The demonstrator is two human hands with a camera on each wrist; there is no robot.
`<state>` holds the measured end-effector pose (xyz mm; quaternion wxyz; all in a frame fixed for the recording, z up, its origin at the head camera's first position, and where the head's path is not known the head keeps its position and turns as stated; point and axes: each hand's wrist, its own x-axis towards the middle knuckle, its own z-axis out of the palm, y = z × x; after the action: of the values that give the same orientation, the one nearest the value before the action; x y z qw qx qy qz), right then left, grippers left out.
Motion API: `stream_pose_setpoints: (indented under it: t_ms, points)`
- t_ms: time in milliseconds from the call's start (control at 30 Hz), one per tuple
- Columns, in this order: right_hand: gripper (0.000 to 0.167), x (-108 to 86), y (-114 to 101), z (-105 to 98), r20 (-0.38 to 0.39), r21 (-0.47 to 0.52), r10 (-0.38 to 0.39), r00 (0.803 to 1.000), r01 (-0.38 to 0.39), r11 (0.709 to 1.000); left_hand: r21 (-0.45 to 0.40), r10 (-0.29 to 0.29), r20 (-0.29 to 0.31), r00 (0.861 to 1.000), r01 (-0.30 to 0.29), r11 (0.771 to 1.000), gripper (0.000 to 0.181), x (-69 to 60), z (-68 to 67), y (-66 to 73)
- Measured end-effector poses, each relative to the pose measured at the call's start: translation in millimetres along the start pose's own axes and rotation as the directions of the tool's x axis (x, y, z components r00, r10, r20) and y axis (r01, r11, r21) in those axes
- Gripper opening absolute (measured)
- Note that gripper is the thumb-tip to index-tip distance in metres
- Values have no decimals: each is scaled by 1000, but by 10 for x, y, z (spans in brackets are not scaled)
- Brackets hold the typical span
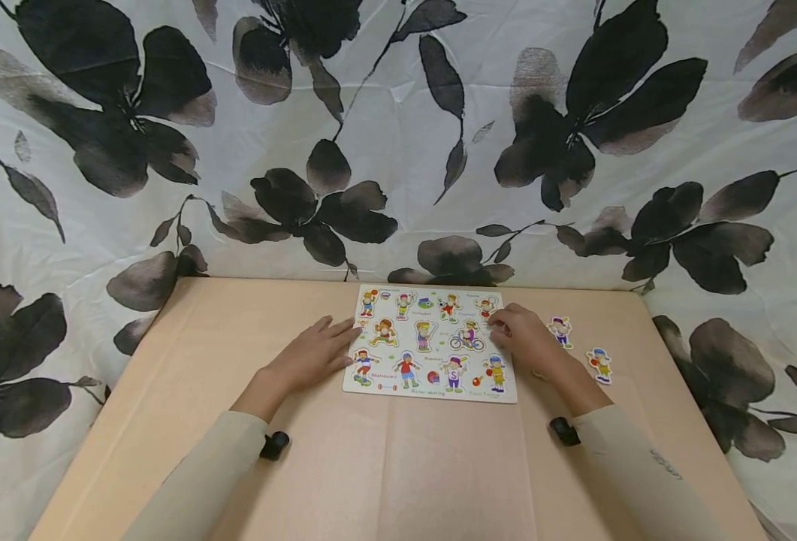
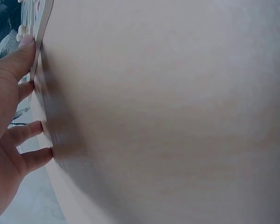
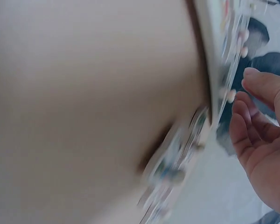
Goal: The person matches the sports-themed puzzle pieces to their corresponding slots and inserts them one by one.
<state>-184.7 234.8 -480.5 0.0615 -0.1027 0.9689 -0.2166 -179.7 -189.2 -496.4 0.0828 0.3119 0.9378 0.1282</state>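
In the head view, a picture puzzle board is seen near the middle of the far edge of a pale table, with small sports figures set across it. Its left edge is touched by the left hand, whose fingers are held nearly straight and slightly spread. The right hand is placed over the board's right edge, near its far right corner, with the fingers bent beside a tennis figure; whether anything is gripped cannot be told from here. Between the board and the surface's right edge, a figure in a cap and another loose figure are laid out, the first nearer the far edge. A flowered cloth is hung behind the far edge. In the left wrist view, the thumb is laid at the board's rim beside a small peg, and the other fingers are fanned apart. In the right wrist view, the fingers are loosely curled and parted from the thumb, near a peg; loose pieces below are blurred.
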Motion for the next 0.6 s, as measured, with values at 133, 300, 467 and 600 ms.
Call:
stream_pose_setpoints:
  t_ms: [133,300,467,600]
  points:
    - [20,-28,204,-51,-52,-34,3,999,-5,999,-1,1,1,1000,-1,1000,63,-10,-8,-3]
    - [17,-58,408,-113,-68,-53,43,997,-47,997,2,-3,-1,1000,3,1000,62,-16,-24,-5]
    - [17,-63,508,-125,-66,-51,61,996,-65,997,10,-1,1,1000,1,1000,62,-20,-13,-11]
    - [16,-45,534,-124,-50,-64,70,996,-73,995,19,0,-4,1000,0,1000,61,-17,2,-9]
